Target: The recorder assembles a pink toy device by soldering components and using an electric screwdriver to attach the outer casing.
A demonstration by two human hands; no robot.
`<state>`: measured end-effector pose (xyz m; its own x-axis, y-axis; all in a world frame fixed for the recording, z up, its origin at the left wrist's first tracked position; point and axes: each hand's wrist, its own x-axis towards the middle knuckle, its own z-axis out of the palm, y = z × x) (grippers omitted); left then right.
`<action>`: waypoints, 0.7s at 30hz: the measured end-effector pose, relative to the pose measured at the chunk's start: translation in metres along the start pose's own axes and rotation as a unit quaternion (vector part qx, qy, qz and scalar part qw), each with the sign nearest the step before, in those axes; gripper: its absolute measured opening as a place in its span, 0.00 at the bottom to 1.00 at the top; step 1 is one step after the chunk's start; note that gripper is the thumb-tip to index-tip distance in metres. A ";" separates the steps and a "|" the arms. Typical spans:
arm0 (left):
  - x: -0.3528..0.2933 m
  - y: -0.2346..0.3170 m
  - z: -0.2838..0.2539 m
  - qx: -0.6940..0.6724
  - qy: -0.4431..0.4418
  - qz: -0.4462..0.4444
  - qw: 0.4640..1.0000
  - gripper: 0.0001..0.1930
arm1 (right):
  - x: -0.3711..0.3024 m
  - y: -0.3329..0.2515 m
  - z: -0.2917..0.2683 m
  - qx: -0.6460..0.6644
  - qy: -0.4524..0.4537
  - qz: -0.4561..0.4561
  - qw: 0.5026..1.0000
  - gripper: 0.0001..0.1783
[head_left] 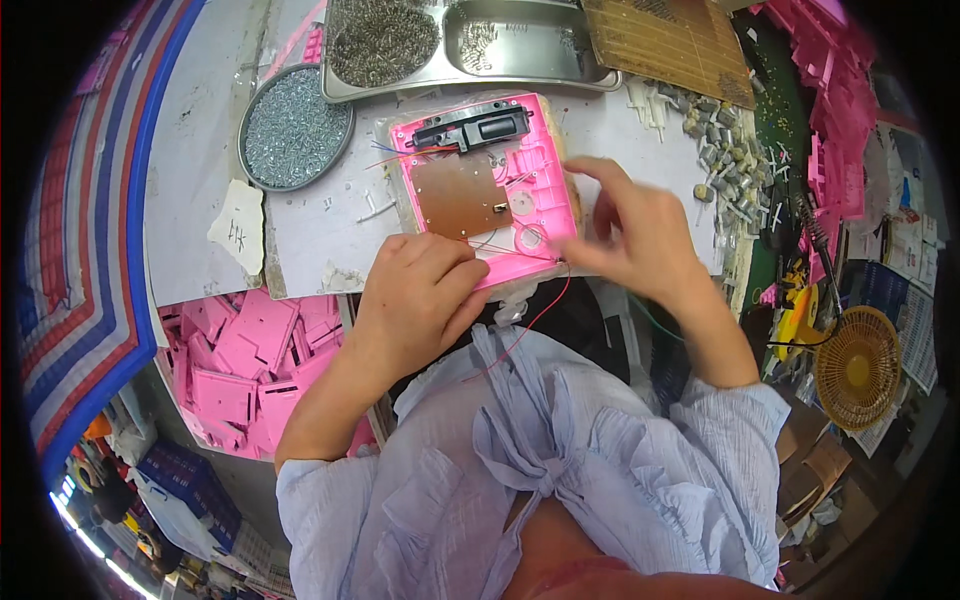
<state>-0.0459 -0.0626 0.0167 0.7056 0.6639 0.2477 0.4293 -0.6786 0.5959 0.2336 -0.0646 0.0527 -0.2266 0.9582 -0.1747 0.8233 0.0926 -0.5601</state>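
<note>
An open pink plastic casing (553, 190) lies on the table in front of me. A black plastic mechanism (470, 130) sits along its far edge, and a brown circuit board (460, 195) covers its left part. Thin red wires cross the near side, and one hangs over the edge toward my lap. My left hand (425, 290) grips the casing's near left corner, fingers curled together. At the right edge, my right hand (640, 235) has its index finger and thumb spread apart, with the thumb by the near right corner. Its other fingers are blurred and partly hidden.
A round dish (251, 135) of small screws stands left, and a steel tray (460, 75) of small metal parts at the back. Small motors (715, 140) pile up right of the cardboard (670, 50). Pink parts (240, 360) fill a container at near left. A fan (857, 368) is far right.
</note>
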 end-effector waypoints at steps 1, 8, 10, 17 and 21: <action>0.005 0.003 0.000 -0.003 0.003 0.000 1.000 0.15 | -0.014 -0.004 0.003 -0.001 -0.008 0.021 1.000 0.48; 0.032 0.024 0.025 0.023 0.006 0.003 1.000 0.22 | -0.062 -0.021 0.059 0.159 0.022 -0.014 0.987 0.44; 0.031 0.019 0.034 0.046 0.000 0.019 0.999 0.20 | -0.065 -0.023 0.052 0.296 -0.036 -0.086 0.950 0.43; 0.014 0.011 0.039 0.008 0.044 0.070 0.997 0.16 | -0.010 0.007 0.022 0.080 0.085 -0.275 0.954 0.22; 0.005 0.008 0.032 0.013 0.059 0.078 0.995 0.17 | 0.000 -0.002 0.030 -0.017 0.116 -0.269 0.956 0.17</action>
<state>-0.0213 -0.0745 -0.0016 0.6938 0.5811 0.4253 0.3357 -0.7835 0.5229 0.2159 -0.0730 0.0297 -0.5036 0.8031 0.3185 0.6370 0.5942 -0.4911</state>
